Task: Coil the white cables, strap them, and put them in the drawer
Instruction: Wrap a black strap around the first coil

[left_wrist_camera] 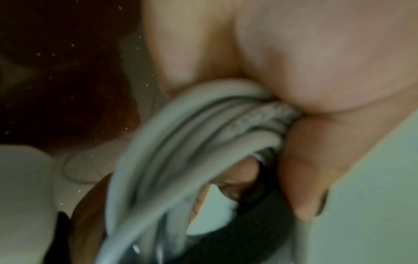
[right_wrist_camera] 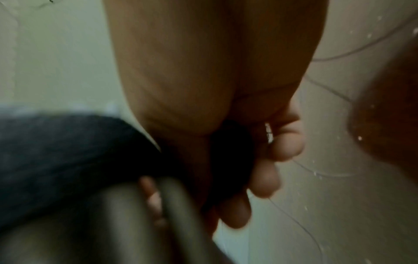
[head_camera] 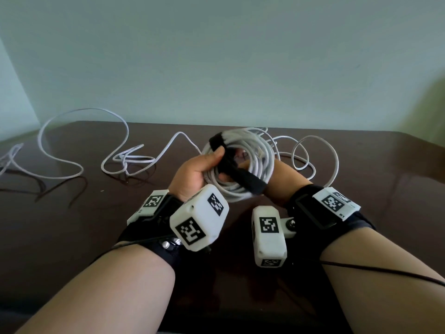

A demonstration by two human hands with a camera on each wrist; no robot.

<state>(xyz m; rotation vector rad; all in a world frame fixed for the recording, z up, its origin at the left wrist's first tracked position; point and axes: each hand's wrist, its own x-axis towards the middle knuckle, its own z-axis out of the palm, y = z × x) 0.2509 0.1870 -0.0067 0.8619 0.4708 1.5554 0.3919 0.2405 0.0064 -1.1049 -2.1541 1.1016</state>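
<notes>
Over a dark brown table (head_camera: 72,237) by a pale green wall (head_camera: 216,56), the left hand (head_camera: 195,174) grips the upright white cable coil (head_camera: 255,150) while the right hand (head_camera: 281,182) pinches its black strap (head_camera: 248,182), slanting near-right.

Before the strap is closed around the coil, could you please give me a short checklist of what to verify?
1. Left hand grips the coiled cable: ok.
2. Right hand holds the black strap: ok.
3. Strap wraps the whole bundle: cannot tell, the far side is hidden.
4. Strap fastened: not ok, its end hangs free.
5. Other white cable coiled: not ok, it lies loose on the table.
6. Drawer ready: cannot tell, none in view.
</notes>
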